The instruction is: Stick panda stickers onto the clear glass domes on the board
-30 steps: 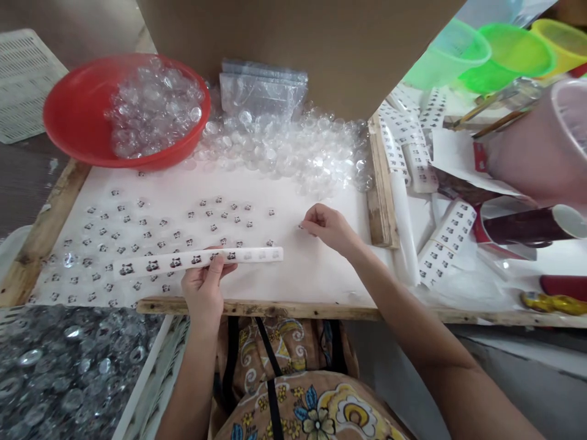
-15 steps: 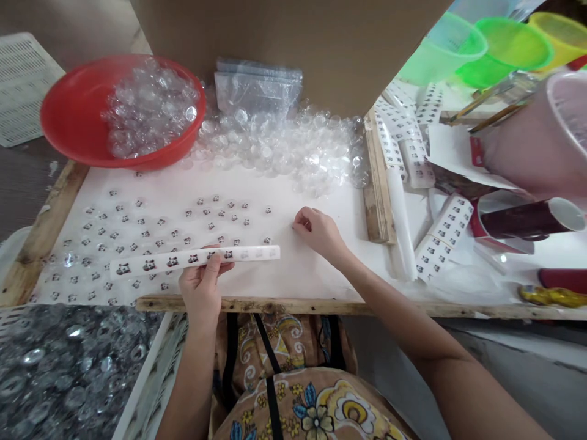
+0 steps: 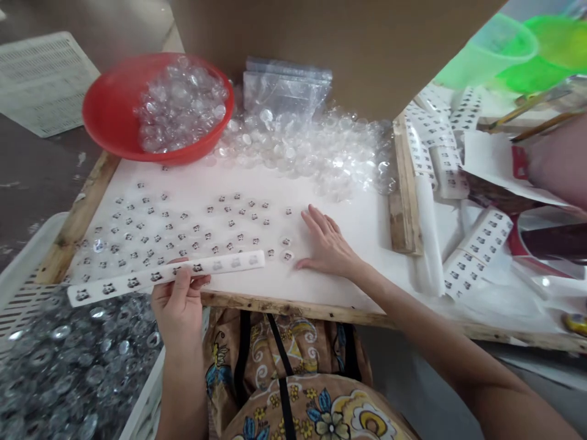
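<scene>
My left hand [image 3: 180,299] pinches a long white strip [image 3: 229,262] printed with a row of panda pictures, fainter towards its right end. The strip lies slightly tilted above the front left of the white board [image 3: 275,278]. On the board, my right hand [image 3: 328,244] rests palm down, its fingers spread, just right of several clear discs with panda pictures [image 3: 287,242]. More such discs [image 3: 169,227] lie scattered over the left half of the board. Behind them is a heap of plain clear discs [image 3: 321,150].
A red bowl [image 3: 110,116] of clear pieces stands at the back left, beside folded plastic bags [image 3: 284,88]. A white crate [image 3: 153,379] of clear pieces is at the lower left. Rolls of panda stickers [image 3: 477,250] lie right of a wooden bar [image 3: 406,214].
My right hand has opened from a pinch and spread flat on the board. My left hand and the strip have moved left and nearer to me. The view has shifted.
</scene>
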`<state>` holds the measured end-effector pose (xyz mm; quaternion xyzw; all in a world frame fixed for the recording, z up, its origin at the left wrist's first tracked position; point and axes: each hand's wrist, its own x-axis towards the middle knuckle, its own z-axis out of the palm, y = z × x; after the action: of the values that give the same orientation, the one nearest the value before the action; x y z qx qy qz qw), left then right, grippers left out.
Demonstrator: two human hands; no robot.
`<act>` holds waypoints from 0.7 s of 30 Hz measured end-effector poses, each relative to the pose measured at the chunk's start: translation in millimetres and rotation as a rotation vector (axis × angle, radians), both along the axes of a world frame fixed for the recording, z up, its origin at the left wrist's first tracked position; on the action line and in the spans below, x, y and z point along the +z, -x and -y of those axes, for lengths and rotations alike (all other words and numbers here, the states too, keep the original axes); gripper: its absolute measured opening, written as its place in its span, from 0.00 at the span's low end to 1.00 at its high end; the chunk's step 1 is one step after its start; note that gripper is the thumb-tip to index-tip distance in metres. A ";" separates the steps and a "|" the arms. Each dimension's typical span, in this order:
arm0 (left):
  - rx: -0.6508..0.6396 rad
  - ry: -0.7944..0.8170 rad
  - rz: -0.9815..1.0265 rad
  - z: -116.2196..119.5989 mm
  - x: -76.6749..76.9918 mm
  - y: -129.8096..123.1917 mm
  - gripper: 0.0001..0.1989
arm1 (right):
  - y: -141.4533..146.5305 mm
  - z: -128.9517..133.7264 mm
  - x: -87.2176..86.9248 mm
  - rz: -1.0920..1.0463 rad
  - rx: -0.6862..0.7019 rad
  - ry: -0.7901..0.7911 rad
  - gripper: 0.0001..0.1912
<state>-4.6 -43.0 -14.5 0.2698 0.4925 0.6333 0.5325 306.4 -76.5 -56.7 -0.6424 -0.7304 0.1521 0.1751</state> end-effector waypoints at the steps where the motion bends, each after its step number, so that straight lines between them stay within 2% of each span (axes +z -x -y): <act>1: -0.003 0.000 0.003 0.8 0.6 1.1 0.12 | 3.7 -6.1 -2.7 0.031 0.038 0.011 0.63; 5: -0.060 0.017 0.034 4.2 3.9 -4.2 0.13 | 32.9 -50.3 -6.9 0.061 0.207 -0.007 0.65; 8: -0.087 0.024 0.053 8.3 9.2 -3.7 0.13 | 73.3 -87.9 -3.2 0.031 0.372 -0.073 0.63; 12: -0.051 0.016 0.042 16.4 17.5 12.2 0.13 | 142.6 -125.0 1.7 0.016 0.573 -0.139 0.57; 16: 0.026 -0.007 0.013 25.2 24.0 31.6 0.11 | 216.7 -149.4 -0.7 -0.004 0.687 -0.141 0.52; 19: 0.051 -0.026 0.004 29.4 27.7 42.2 0.11 | 272.9 -160.3 0.4 -0.055 0.720 -0.089 0.43; 21: 0.052 -0.044 0.005 30.9 29.7 47.8 0.10 | 305.8 -163.7 7.1 -0.115 0.769 -0.007 0.38</act>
<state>-52.4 -73.9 15.2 0.2672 0.4839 0.6581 0.5111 0.7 87.2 -49.6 -0.3118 -0.9073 0.2401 0.1481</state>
